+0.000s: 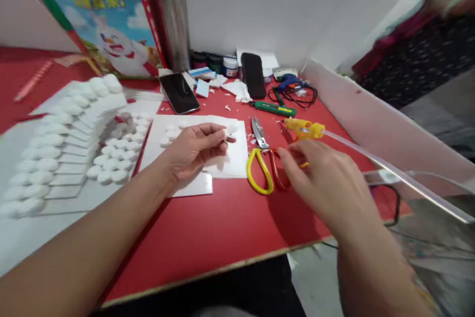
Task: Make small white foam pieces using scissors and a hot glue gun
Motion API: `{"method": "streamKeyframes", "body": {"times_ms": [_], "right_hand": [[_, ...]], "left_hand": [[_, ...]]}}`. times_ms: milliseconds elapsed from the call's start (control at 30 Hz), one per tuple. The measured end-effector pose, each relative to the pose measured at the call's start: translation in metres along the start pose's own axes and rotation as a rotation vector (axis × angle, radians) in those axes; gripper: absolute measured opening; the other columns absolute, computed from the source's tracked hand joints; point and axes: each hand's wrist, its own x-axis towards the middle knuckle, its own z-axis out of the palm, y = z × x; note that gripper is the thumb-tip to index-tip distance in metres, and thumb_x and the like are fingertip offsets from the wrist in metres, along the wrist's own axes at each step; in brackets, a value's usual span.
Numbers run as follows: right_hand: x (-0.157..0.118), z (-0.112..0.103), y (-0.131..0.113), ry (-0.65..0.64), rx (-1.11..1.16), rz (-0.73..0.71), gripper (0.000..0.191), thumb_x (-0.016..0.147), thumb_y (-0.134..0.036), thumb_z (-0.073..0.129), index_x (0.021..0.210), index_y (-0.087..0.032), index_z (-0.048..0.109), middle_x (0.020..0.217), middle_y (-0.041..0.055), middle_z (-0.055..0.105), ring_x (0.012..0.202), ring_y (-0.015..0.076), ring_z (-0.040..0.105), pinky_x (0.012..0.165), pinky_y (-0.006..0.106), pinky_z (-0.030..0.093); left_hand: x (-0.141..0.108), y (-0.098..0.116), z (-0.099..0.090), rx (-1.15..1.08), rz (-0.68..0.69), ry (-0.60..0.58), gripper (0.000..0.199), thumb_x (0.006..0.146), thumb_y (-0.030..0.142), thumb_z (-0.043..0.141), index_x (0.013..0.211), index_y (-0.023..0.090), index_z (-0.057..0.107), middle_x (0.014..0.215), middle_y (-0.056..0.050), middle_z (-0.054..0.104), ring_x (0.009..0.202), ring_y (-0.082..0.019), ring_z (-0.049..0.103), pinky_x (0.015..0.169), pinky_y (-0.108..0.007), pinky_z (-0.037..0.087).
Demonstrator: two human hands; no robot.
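My left hand pinches a small white piece between thumb and fingertips, above white cards. A few white round pieces lie on the cards beside my wrist. My right hand is closed round a yellow hot glue gun, whose nozzle points left; its handle is mostly hidden by the hand. A long clear glue stick sticks out of the gun's back end. Between the hands lie scissors with one yellow and one red handle, blades pointing away from me.
Rows of white round pieces on cards fill the left side. A green utility knife, two phones, paint jars, a steel flask and a colourful box stand or lie behind. Another person's arm shows upper right.
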Motion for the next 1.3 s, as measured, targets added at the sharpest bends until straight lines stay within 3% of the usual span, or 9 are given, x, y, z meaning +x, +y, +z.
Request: {"method": "streamKeyframes", "body": {"times_ms": [100,200,433,533,633,767,933,1133,1300], "right_hand": [[-0.008,0.019,0.027,0.103,-0.056,0.104,0.037,0.097,-0.042,0.054,0.102,-0.010,0.070,0.099,0.0213,0.071,0.085,0.0334,0.068,0.071,0.039,0.047],[0.004,0.034,0.047,0.097,0.072,0.137,0.041,0.095,-0.043,0.055,0.109,-0.007,0.070,0.104,0.0237,0.071,0.095,0.0357,0.067,0.077,0.041,0.048],[0.045,0.060,0.066,-0.017,0.526,0.325,0.032,0.083,-0.046,0.064,0.082,-0.015,0.072,0.072,0.0058,0.068,0.064,0.0210,0.059,0.062,0.034,0.041],[0.039,0.067,0.066,0.075,0.640,0.428,0.030,0.080,-0.044,0.067,0.068,-0.016,0.067,0.058,0.0014,0.057,0.056,0.0170,0.051,0.055,0.031,0.035],[0.028,0.057,0.054,0.192,0.765,0.473,0.029,0.081,-0.043,0.071,0.073,-0.015,0.069,0.061,0.0007,0.059,0.057,0.0146,0.049,0.054,0.030,0.035],[0.020,0.024,0.020,0.221,1.324,0.401,0.019,0.084,-0.032,0.074,0.079,-0.015,0.070,0.063,0.0017,0.062,0.054,0.0119,0.051,0.051,0.026,0.035],[0.024,-0.007,-0.019,-0.021,1.745,0.175,0.010,0.089,-0.024,0.072,0.084,-0.015,0.074,0.067,0.0002,0.059,0.049,0.0074,0.044,0.041,0.022,0.026],[0.043,0.010,-0.037,-0.209,1.920,0.054,0.011,0.089,-0.021,0.071,0.089,-0.012,0.077,0.082,0.0039,0.063,0.056,0.0050,0.046,0.051,0.020,0.034],[0.045,0.034,-0.029,-0.246,1.794,-0.033,0.015,0.089,-0.028,0.074,0.082,-0.014,0.074,0.079,0.0033,0.062,0.056,0.0074,0.047,0.051,0.024,0.030]], "left_hand": [[0.001,0.001,0.000,-0.009,-0.008,-0.015,0.029,0.071,0.019,0.094,0.089,0.010,0.073,0.082,-0.009,0.077,0.059,-0.007,0.065,0.063,-0.018,0.056],[0.001,0.001,0.000,-0.017,-0.025,-0.036,0.027,0.072,0.017,0.092,0.090,0.010,0.073,0.082,-0.009,0.077,0.058,-0.007,0.063,0.061,-0.018,0.055],[0.001,0.002,-0.006,-0.076,-0.046,-0.019,0.026,0.072,0.015,0.092,0.090,0.009,0.075,0.087,-0.011,0.078,0.063,-0.007,0.067,0.067,-0.019,0.059],[0.001,0.003,-0.006,-0.099,-0.042,-0.006,0.022,0.074,0.013,0.090,0.089,0.008,0.075,0.087,-0.012,0.078,0.064,-0.007,0.067,0.069,-0.019,0.061],[0.001,0.004,-0.005,-0.109,-0.041,-0.013,0.019,0.077,0.011,0.087,0.091,0.007,0.076,0.086,-0.012,0.077,0.063,-0.008,0.067,0.067,-0.019,0.061],[0.001,0.007,-0.006,-0.154,-0.065,-0.046,0.017,0.080,0.010,0.084,0.092,0.004,0.075,0.083,-0.010,0.074,0.061,-0.007,0.064,0.063,-0.017,0.059],[0.000,0.011,-0.013,-0.342,-0.089,-0.133,0.022,0.080,0.011,0.084,0.096,0.001,0.074,0.082,-0.008,0.069,0.061,-0.006,0.061,0.061,-0.017,0.057],[0.000,0.013,-0.013,-0.454,-0.080,-0.149,0.013,0.090,0.009,0.072,0.100,0.001,0.072,0.082,-0.006,0.065,0.062,-0.005,0.058,0.062,-0.016,0.055],[0.004,0.012,-0.012,-0.359,-0.045,-0.042,0.011,0.085,0.007,0.076,0.094,0.001,0.073,0.081,-0.007,0.067,0.061,-0.005,0.058,0.062,-0.017,0.056]]}}
